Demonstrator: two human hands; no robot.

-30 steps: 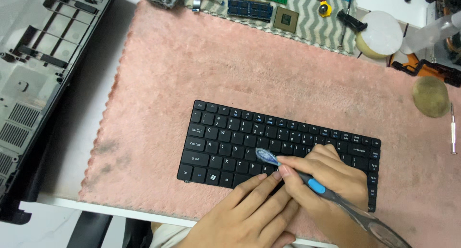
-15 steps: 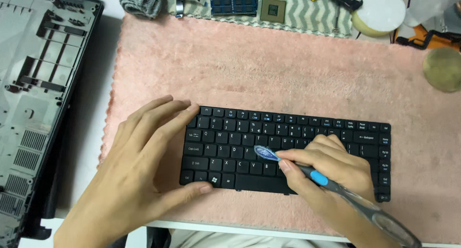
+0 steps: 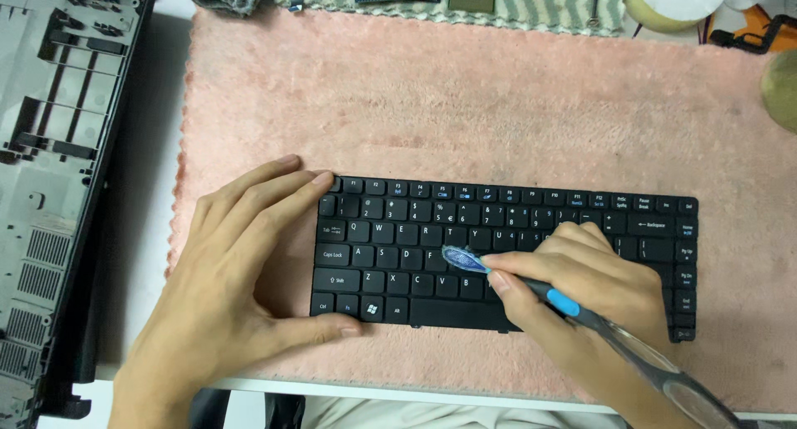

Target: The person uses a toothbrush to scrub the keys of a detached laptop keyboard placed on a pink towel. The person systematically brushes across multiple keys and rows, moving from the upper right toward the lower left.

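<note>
The laptop keyboard [image 3: 503, 259] is steadied at its left edge by the released left hand [image 3: 232, 271]; a toothbrush [image 3: 581, 313] is grasped by the right hand [image 3: 581, 288], with bare pink mat [image 3: 498, 105] beyond.

Pink mat [image 3: 498, 105] was open btwn keyboard [image 3: 647, 230] & far edge; parts lined that edge, laptop chassis [image 3: 50, 188] blocked the desk's left side.

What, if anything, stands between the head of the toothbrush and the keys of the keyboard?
Nothing visible does. The toothbrush head lies directly on the middle keys of the black keyboard, held by the right hand. The left hand rests at the keyboard's left edge, away from the brush.
</note>
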